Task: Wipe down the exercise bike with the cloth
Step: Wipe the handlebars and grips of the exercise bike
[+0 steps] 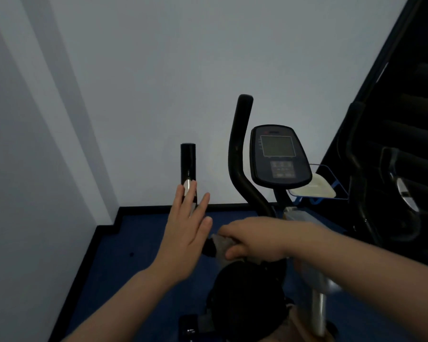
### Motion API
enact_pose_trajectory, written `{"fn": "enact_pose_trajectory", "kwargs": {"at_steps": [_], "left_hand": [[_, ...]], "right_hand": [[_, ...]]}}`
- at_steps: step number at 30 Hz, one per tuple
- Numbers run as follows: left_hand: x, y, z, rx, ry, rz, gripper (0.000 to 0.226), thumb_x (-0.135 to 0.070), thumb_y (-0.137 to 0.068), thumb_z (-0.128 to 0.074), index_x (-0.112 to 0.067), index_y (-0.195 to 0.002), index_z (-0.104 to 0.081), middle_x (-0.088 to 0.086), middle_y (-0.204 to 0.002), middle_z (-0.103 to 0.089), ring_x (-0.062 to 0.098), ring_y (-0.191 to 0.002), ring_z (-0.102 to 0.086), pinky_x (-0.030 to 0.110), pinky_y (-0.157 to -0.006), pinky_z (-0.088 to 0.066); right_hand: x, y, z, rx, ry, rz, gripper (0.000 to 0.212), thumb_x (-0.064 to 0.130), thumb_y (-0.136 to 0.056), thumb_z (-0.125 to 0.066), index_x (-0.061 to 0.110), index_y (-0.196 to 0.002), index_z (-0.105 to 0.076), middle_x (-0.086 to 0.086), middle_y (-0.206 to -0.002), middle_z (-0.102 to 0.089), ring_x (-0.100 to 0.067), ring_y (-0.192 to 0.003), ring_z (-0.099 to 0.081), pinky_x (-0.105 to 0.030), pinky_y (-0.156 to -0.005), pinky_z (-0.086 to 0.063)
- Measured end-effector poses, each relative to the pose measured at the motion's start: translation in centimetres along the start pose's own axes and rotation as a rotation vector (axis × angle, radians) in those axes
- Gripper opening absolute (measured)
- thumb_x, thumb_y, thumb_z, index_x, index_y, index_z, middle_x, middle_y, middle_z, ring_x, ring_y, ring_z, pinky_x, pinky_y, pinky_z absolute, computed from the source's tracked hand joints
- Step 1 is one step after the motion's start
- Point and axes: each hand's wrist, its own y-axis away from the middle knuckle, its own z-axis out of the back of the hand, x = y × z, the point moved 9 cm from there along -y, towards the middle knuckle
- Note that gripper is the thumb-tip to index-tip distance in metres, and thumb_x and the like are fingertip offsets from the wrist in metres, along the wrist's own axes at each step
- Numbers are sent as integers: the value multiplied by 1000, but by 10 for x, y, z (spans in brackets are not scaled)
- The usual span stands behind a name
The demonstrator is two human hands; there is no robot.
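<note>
Nearest, at six o'clock, the exercise bike (pixel 245 292) stands on blue floor (pixel 139 243). The right hand (pixel 255 240) pinches a grey cloth (pixel 223 245) against its dark frame; the left hand (pixel 185 233) hovers flat, fingers spread. Beyond, at one o'clock, sits the matte oval console (pixel 278 156), a curved handlebar (pixel 240 154) beside it, before a pale wall (pixel 158 82).

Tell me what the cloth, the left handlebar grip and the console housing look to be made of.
Cloth: soft grey fabric, matte and crumpled under the right hand; weave too blurred to tell. Left handlebar grip: smooth black, probably plastic or rubber, with a faint sheen and a shiny metal-looking pad by the left hand. Console: dark moulded housing, likely plastic, semi-matte, with a flat grey screen.
</note>
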Motion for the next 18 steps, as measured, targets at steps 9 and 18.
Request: {"fn": "enact_pose_trajectory", "kwargs": {"at_steps": [9,18], "left_hand": [[-1,-9,8,-79,-340,51,54,-38,-102,-35,-25,-152,-21,-7,-158,16,12,-146,20,31,-116,17],[-8,-78,29,-269,-371,70,55,-20,-99,-48,-14,-151,-30,2,-163,-1,25,-150,0,42,-115,-29]], "right_hand": [[-30,43,72,-392,-286,62,22,37,-95,-56,30,-115,-58,9,-104,-61,-4,-92,-57,-21,-78,-46],[-68,33,95,-1058,-461,-53,28,19,-88,-69,17,-116,-68,1,-120,-56,-12,-108,-55,-28,-96,-44]]}}
